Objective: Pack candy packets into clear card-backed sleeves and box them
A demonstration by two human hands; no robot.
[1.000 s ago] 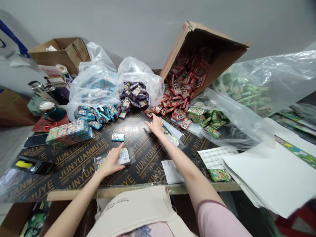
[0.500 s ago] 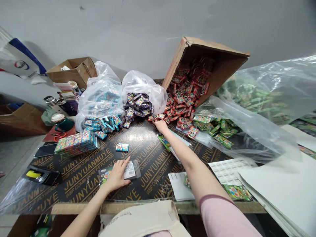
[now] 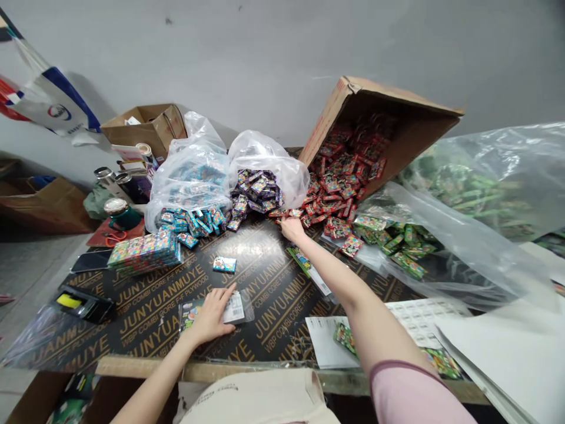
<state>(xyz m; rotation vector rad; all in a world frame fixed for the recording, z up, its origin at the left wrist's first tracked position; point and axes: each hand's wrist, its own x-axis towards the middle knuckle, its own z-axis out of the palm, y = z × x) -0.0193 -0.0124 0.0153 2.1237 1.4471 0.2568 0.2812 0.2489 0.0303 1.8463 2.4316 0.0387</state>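
Observation:
My left hand (image 3: pixel 212 313) lies with fingers spread on a flat clear plastic sleeve (image 3: pixel 248 306) with a printed card and barcode inside. Just beyond its fingertips is a single small blue packet (image 3: pixel 225 264). My right hand (image 3: pixel 292 228) reaches to the near edge of the pile of red packets (image 3: pixel 329 197). Its fingers are curled at the small red packets there, and what they pinch is hidden. Purple packets (image 3: pixel 256 191) spill from a plastic bag just left of it. Under my right forearm lies a green printed card (image 3: pixel 300 261).
A tilted cardboard box (image 3: pixel 410 138) holds the red packets. Blue packets (image 3: pixel 194 224) and green packets (image 3: pixel 406 247) spill from plastic bags. At left are a stack of colourful packs (image 3: pixel 145 253), a tape dispenser (image 3: pixel 83 303), a phone (image 3: pixel 90 261) and orange-handled scissors (image 3: pixel 115 238). White sheets (image 3: pixel 516 347) lie at right.
The view has shifted slightly, so everything appears a little further right. My left hand stays on the sleeve, and my right hand remains at the edge of the red pile, fingers curled.

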